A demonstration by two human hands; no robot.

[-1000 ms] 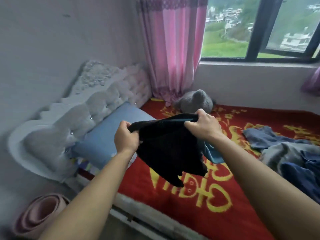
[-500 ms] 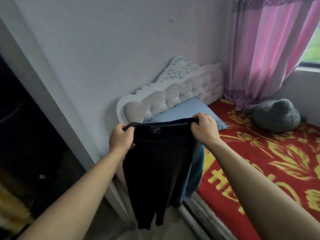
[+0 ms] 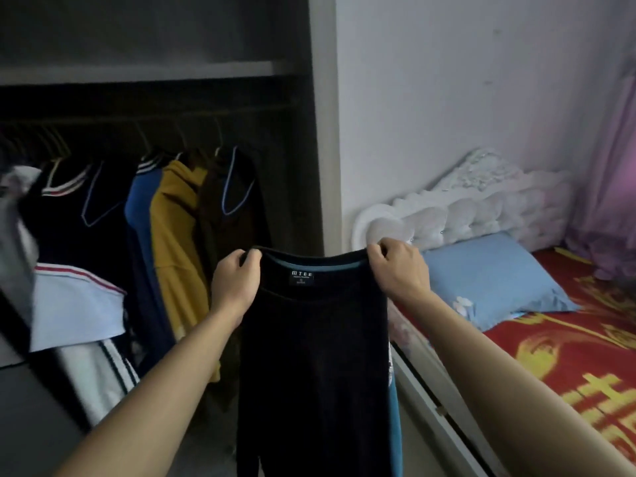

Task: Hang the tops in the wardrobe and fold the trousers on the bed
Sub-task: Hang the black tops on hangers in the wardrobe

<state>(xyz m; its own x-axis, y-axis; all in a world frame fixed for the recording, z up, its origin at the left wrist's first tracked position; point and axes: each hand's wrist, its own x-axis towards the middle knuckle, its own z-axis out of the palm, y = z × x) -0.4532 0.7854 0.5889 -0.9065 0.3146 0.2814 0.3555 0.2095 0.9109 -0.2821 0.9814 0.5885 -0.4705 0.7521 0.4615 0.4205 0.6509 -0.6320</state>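
Observation:
A black top (image 3: 315, 366) with a blue inner collar and a small neck label hangs straight down in front of me. My left hand (image 3: 234, 282) grips its left shoulder and my right hand (image 3: 399, 271) grips its right shoulder, stretching the neckline between them. The open wardrobe (image 3: 316, 132) stands at the left behind the top, with several tops on hangers along its rail (image 3: 144, 120). The bed (image 3: 568, 356) with a red and yellow cover lies to the right. No trousers are in view.
Hanging in the wardrobe are a mustard top (image 3: 175, 235), a blue top (image 3: 141, 201) and dark tops. A shelf (image 3: 137, 75) runs above the rail. A blue pillow (image 3: 495, 277) lies against the white padded headboard (image 3: 475, 208). Pink curtain (image 3: 612, 166) at far right.
The view has swung left from the bed and window to the open wardrobe. Both hands kept their hold on the black top, which now hangs full length and faces me.

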